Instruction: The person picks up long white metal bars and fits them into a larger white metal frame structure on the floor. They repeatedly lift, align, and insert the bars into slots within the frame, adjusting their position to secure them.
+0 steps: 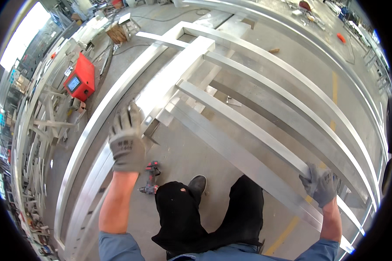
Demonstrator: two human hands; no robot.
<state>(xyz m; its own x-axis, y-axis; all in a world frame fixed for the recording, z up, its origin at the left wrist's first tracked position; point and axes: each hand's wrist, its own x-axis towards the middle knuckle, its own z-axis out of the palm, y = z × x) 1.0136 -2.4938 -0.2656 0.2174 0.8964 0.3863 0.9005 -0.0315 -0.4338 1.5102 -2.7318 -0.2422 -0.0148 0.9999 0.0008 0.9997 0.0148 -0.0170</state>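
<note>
Head view: gloved right hand (320, 185) with fingers clamped on a silvery metal bar (244, 123).
The bar slants from a wide crosspiece (161, 82) above the floor (174, 152); the gloved left hand (128, 145) is near that crosspiece, fingers slightly apart, contact unclear. A cordless drill (151, 178) lies below; a red machine (80, 78) stands farther left.

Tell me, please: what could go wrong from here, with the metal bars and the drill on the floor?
The right hand grips a long metal bar; if that bar slips, it could pinch the hand. The left hand is open and grips no bar, so it may give little support. The drill lies close to the person's leg, so a step could catch it.
</note>
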